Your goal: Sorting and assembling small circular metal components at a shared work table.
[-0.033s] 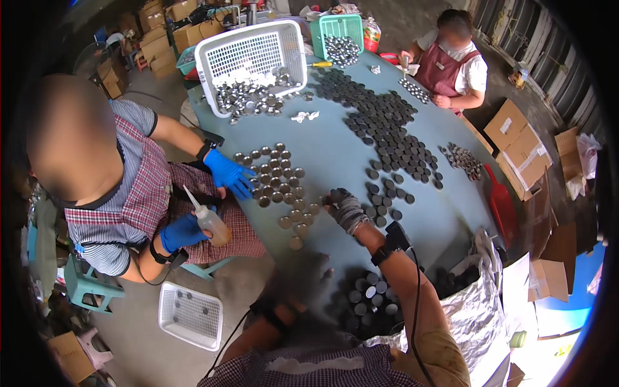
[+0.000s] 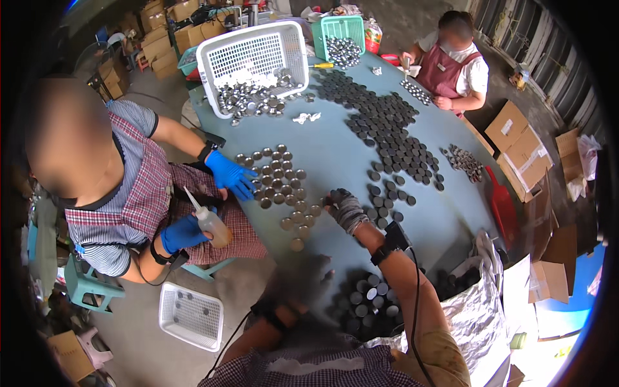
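My right hand (image 2: pixel 348 211), in a grey glove with dark fingertips, is over the table between silvery round caps and black ones. Its fingers curl together; whatever they hold blends into the dark fingertips. The shiny caps (image 2: pixel 277 182) lie in loose rows to its left, the nearest almost at my fingers. Several black caps (image 2: pixel 387 197) spread to its right. My left hand (image 2: pixel 302 277) is a dark blur at the near table edge, its fingers smeared. Beside it, more black caps (image 2: pixel 364 300) lie heaped close to my body.
A co-worker's blue-gloved hand (image 2: pixel 231 175) rests by the shiny caps; the other holds a squeeze bottle (image 2: pixel 216 227). Across the table (image 2: pixel 258 132) stand a white basket (image 2: pixel 251 48) and a green basket (image 2: pixel 342 27). A red dustpan (image 2: pixel 503 205) lies at right; another person sits beyond.
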A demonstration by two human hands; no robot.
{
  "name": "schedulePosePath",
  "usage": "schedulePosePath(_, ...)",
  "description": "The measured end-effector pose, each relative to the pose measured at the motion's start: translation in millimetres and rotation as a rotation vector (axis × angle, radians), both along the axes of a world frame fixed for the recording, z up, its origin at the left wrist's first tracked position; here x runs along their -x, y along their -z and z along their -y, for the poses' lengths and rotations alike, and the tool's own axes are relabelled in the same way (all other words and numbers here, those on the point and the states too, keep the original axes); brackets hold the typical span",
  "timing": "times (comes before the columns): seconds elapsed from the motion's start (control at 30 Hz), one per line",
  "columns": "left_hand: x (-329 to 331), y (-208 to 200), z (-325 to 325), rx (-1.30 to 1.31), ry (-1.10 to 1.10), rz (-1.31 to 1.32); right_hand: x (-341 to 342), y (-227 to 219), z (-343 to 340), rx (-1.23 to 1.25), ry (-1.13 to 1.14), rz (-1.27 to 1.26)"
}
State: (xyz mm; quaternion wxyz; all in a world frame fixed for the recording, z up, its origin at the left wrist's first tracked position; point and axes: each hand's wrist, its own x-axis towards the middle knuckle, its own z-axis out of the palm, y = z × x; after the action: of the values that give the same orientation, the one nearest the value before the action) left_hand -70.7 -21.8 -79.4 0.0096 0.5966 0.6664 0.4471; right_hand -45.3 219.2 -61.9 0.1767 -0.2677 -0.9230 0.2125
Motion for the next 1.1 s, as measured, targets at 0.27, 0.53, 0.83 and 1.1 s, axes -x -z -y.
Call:
schedulePosePath(0.27,1,-5,-6,-0.051,0.021,0.139,11,3,-9,-0.104,-0.024,0.244)
schedulePosePath(0.53,-2,6,-5,-0.114,0.017,0.059,-37,-8,12,-0.168,-0.009,0.38)
schedulePosePath(0.83,-5,16,2,-0.077,-0.034,0.074,-55,4,27,-0.275,0.0,0.412)
schedulePosePath(1.1,0,18,5,-0.071,-0.008,0.144,-53,-8,40,-0.243,-0.041,0.556)
